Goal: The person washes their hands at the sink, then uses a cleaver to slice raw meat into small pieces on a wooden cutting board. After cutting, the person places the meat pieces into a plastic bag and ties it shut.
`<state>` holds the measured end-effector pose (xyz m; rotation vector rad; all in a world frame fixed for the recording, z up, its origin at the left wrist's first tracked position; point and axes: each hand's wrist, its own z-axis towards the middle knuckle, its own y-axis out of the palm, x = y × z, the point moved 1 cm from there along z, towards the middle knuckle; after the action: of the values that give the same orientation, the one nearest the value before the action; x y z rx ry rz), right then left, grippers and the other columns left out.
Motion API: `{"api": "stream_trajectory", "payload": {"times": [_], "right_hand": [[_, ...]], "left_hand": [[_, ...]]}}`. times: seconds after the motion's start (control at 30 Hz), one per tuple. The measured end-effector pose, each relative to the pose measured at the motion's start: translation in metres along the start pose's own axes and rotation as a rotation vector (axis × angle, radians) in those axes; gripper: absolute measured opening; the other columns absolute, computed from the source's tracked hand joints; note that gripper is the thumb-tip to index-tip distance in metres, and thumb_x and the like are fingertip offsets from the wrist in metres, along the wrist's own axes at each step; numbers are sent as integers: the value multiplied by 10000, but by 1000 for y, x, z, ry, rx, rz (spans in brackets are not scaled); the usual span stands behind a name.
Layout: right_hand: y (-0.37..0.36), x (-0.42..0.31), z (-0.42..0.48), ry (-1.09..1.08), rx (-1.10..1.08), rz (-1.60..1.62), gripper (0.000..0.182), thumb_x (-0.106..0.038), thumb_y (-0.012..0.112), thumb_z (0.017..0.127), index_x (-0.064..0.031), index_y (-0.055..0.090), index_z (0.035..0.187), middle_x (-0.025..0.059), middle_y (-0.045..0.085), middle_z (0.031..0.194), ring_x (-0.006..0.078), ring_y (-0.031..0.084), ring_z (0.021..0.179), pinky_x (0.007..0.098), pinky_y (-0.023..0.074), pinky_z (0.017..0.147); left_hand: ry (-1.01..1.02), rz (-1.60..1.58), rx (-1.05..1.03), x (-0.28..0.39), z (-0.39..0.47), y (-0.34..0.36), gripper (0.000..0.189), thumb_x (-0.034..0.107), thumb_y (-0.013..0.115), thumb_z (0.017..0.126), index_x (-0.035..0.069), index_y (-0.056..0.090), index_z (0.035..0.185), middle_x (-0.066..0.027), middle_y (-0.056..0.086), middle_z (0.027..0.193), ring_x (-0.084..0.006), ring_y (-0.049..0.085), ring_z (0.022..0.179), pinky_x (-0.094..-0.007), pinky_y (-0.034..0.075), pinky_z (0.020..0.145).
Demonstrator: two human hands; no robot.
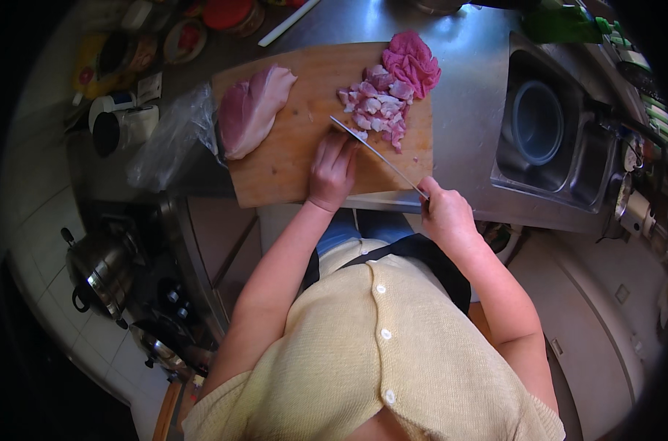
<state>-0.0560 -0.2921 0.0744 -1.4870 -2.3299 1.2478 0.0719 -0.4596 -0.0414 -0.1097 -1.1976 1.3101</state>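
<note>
My right hand (448, 212) grips the handle of a kitchen knife (386, 160), whose blade slants up and left over a wooden cutting board (279, 182). Close to the blade, my left hand (334, 165) rests on the board with its fingers at a small piece of meat (359, 134); whether it grips the piece is hidden. Cut chunks of raw meat (378, 105) lie in a pile beyond the knife. A crumpled pink cloth (412, 63) touches the pile at the board's far right corner. On the board's left side lies a large slab of raw meat (254, 113).
A clear plastic bag (174, 143) lies left of the board, near several jars (125, 128). At right, the steel sink (543, 184) holds a round bowl (538, 122). A steel pot (100, 273) stands on the stove at lower left. A white stick-like item (289, 22) lies behind the board.
</note>
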Motion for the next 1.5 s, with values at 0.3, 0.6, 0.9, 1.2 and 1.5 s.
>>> {"api": "stream_trajectory", "payload": {"times": [0.3,0.6,0.9,1.2,1.5], "right_hand": [[16,-56,58,-80,98,-4,292,-23,613,788,-90,551,1066,215,691,836,423,680,819,524,538,721],[-12,11,88,-143,33,595,235,-112,755,796,-35,670,1001,125,651,699,235,601,557,368,487,546],[-43,-5,57,-239,231,805,185,-108,706,896,2,590,990,6,548,661,86,482,517,265,413,483],[6,5,-18,-163,221,175,135,-135,637,895,-102,568,1006,173,673,737,415,654,738,497,515,633],[15,2,-28,-28,79,168,117,-120,603,905,-98,569,1014,191,672,734,420,657,741,510,521,667]], "left_hand": [[12,-6,-46,-8,-11,4,187,1,657,815,33,697,995,-142,646,1078,-360,627,995,-430,535,875],[47,-20,-36,0,-3,2,251,-19,685,780,55,684,1020,-114,629,1077,-320,614,1005,-396,534,863],[169,99,-136,2,-5,-20,269,2,661,791,56,695,1052,-135,633,1166,-328,616,1030,-416,521,894],[55,-55,-58,-3,-7,-17,259,20,713,796,27,653,1047,-153,635,1102,-356,626,968,-429,529,852],[63,-44,-46,-6,-4,-11,173,14,712,804,29,669,971,-131,649,1025,-329,639,960,-407,546,833]]}}
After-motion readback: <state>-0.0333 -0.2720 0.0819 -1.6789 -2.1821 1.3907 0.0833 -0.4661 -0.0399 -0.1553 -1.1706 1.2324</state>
